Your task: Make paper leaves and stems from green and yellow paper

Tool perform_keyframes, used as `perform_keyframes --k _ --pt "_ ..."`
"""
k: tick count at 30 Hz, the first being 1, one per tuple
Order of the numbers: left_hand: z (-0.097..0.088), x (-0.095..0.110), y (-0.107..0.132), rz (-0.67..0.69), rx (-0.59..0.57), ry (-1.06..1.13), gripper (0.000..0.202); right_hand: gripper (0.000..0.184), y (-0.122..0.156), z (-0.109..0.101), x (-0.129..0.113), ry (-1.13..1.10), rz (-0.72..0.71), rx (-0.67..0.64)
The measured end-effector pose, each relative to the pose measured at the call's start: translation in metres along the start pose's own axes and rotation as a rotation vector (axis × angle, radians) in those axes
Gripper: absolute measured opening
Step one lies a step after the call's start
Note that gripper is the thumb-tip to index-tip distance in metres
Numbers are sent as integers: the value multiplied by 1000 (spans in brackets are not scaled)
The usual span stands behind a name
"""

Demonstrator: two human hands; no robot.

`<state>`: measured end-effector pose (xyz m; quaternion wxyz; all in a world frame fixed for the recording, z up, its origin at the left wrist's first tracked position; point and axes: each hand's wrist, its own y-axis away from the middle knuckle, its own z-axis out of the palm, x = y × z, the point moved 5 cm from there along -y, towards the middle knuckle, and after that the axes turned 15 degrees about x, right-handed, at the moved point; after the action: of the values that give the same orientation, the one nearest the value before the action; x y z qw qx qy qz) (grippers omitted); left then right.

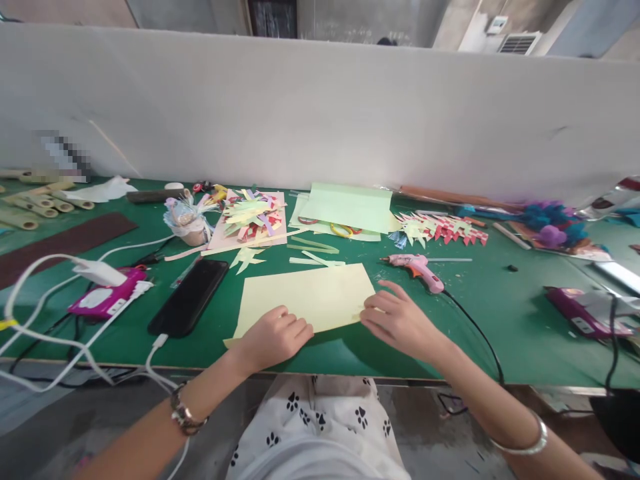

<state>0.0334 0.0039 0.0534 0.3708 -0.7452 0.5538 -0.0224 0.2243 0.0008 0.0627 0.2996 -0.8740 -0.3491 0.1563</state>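
A pale yellow sheet of paper lies at a slight slant near the front edge of the table. My left hand rests on its lower edge, fingers curled down against the paper. At the lower right corner, my right hand has its fingertips bent together on the sheet's edge, with one finger raised. The undersides of both hands' fingers are partly hidden. Just beyond my right hand lies a pink glue gun with its nozzle pointing left.
Left of the sheet are a black phone on a white cable and a magenta power strip. Behind lie a heap of paper strips, light green paper and zigzag paper pieces. A white partition rises at the back.
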Motion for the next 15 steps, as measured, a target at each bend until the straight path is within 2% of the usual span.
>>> perform_keyframes --k 3,6,11,15 --pt "14 12 3 15 -42 3 19 21 1 25 -20 0 -40 -59" --pt "22 12 7 -77 -71 82 26 25 1 47 -32 -37 -34 -144" --pt "31 -4 13 -224 -181 219 26 31 -2 57 -32 -82 48 -209" --pt "37 -10 16 -283 -255 182 23 26 -1 68 -25 27 121 -270"
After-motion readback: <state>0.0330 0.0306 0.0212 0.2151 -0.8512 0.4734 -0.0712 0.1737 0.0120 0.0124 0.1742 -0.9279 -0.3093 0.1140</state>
